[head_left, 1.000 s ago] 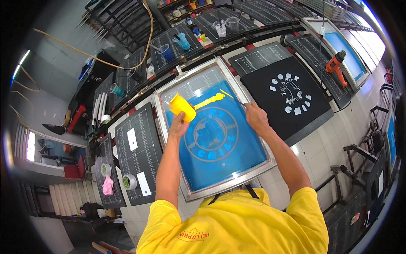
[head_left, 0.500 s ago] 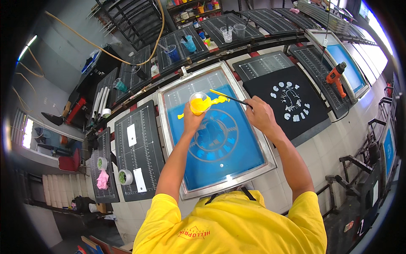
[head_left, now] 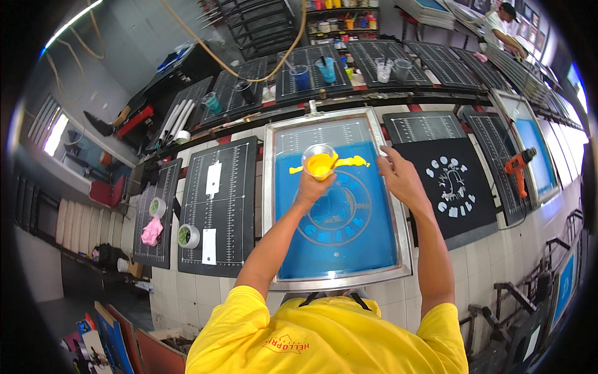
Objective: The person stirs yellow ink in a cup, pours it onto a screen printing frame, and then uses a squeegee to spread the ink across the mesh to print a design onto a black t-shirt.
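My left hand (head_left: 316,189) grips a clear plastic cup (head_left: 319,163) of yellow ink and holds it over a framed printing screen (head_left: 386,265). A line of thick yellow ink (head_left: 355,161) runs across the upper part of the screen's blue mesh. Below it, a round design shows in the mesh. My right hand (head_left: 400,177) is closed at the screen's right frame edge. A small pale bit shows at its fingertips, but what it holds is hard to make out. The spatula seen earlier cannot be picked out clearly.
Right of the screen lies a black printed cloth (head_left: 445,187) on a board, with an orange heat gun (head_left: 518,167) farther right. Tape rolls (head_left: 189,236) and a pink rag (head_left: 151,232) sit on left boards. Ink cups (head_left: 326,70) stand behind. A person (head_left: 501,31) works far right.
The view has swung, showing more of the far side and a person. My right hand has drawn away from the ink line; the yellow-tipped spatula no longer shows clearly. The left hand still holds the cup.
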`<state>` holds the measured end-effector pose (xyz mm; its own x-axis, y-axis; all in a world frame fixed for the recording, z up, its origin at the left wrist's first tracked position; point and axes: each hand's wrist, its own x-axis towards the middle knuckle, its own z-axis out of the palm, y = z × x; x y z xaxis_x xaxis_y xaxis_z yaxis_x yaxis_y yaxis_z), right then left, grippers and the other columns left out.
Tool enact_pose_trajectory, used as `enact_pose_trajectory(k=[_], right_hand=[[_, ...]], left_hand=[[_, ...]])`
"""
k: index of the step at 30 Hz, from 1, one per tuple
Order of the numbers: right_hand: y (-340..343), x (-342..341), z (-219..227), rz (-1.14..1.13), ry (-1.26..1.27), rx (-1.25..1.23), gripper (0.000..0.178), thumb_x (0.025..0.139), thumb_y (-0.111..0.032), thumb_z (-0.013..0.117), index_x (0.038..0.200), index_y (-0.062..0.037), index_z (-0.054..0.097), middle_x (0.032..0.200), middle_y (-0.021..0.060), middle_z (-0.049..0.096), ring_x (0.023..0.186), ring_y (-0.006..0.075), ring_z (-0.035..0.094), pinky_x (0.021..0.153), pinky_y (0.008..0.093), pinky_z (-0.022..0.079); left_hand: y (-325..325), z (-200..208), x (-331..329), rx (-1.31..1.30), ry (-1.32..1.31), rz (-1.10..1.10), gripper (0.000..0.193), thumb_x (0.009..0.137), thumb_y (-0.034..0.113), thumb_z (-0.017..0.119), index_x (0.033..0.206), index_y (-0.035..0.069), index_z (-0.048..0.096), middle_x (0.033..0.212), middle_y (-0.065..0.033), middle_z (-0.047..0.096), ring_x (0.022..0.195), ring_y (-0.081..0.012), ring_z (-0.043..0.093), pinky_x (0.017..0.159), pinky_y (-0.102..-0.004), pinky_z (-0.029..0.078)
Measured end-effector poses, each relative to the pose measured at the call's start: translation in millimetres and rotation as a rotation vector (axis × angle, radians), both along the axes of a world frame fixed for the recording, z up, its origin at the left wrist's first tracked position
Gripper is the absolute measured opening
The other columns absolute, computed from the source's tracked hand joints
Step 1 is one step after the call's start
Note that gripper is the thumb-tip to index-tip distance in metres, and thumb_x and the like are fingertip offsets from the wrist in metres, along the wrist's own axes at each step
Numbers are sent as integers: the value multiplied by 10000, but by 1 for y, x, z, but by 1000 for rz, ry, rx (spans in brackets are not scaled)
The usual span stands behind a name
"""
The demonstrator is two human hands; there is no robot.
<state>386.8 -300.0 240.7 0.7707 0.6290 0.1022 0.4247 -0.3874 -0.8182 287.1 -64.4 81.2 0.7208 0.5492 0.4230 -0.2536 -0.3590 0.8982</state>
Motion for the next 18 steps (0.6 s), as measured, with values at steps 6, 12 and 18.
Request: enact_pose_trajectory(k=[6,12,18], right_hand=[[-21,-18,-48,51,-33,117,324,925,-154,641,1206,7,639,1079,171,706,919,251,672,761,340,537],[-12,-68,-84,-24,19,162,234,889,-69,666,1116,-13,663,1053,115,694,879,205,668,678,299,515],[21,-142,-76,-60,-26,156,232,886,-56,667,1117,-27,670,1035,110,683,869,220,669,685,304,522]], left_hand=[[100,-11,-55,-84,58,184,478,775,80,826,1184,16,587,1070,-47,649,966,-161,637,861,-306,524],[152,6,-84,21,97,111,435,783,97,825,1153,19,611,1052,-44,656,946,-152,640,861,-311,529],[135,19,-89,-96,156,-150,489,778,154,849,1180,19,605,1058,-49,656,967,-156,639,872,-323,521]])
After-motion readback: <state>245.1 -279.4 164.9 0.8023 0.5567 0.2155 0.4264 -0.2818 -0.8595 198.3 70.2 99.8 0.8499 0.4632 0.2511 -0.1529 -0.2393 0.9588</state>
